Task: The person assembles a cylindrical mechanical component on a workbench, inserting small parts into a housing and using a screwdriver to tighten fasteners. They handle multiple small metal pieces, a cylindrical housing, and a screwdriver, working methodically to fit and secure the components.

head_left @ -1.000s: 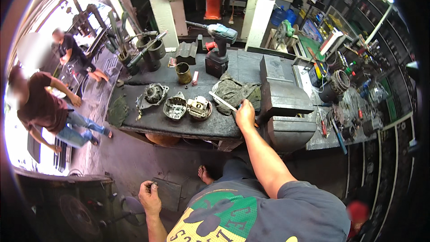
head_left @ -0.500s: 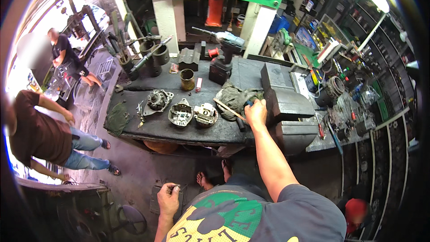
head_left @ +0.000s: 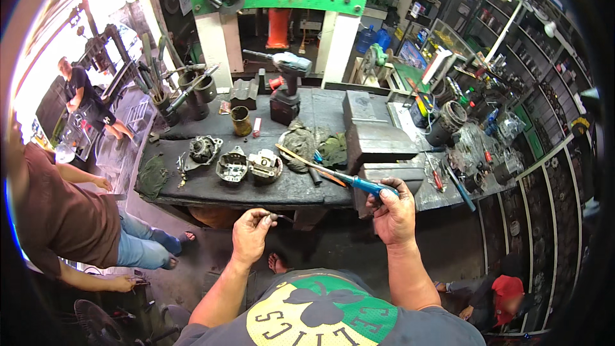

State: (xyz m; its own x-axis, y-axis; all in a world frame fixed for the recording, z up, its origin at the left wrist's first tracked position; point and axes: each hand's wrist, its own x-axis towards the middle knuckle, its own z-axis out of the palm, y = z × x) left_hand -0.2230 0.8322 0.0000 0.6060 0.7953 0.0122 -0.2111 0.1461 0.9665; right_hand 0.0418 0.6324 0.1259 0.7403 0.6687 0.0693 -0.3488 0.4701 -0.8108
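In my right hand (head_left: 394, 216) is a blue-handled screwdriver (head_left: 368, 186), its long thin shaft pointing left over the bench edge. Fingertips of my left hand (head_left: 251, 236) pinch a small dark piece with a thin tail (head_left: 277, 217), in front of the bench; its kind is unclear. Beyond the hands, three opened alternator parts sit in a row: a round finned housing (head_left: 204, 150), a grey housing (head_left: 232, 166) and one with a pale top (head_left: 264, 165). A crumpled grey rag (head_left: 298, 144) lies beyond the screwdriver's shaft, with a wooden stick (head_left: 288, 152) in front of it.
Right of the rag stands a big dark vise (head_left: 378, 134). A cordless impact wrench (head_left: 288, 83) and a rusty cup (head_left: 241, 122) are farther back. Tools cover the right bench. One person (head_left: 70, 198) stands close at left; another in red (head_left: 509, 295) is low at right.
My right hand has come back from the rag area toward me, now with the blue-handled screwdriver in it. My left hand has risen toward the bench edge. The view has shifted.
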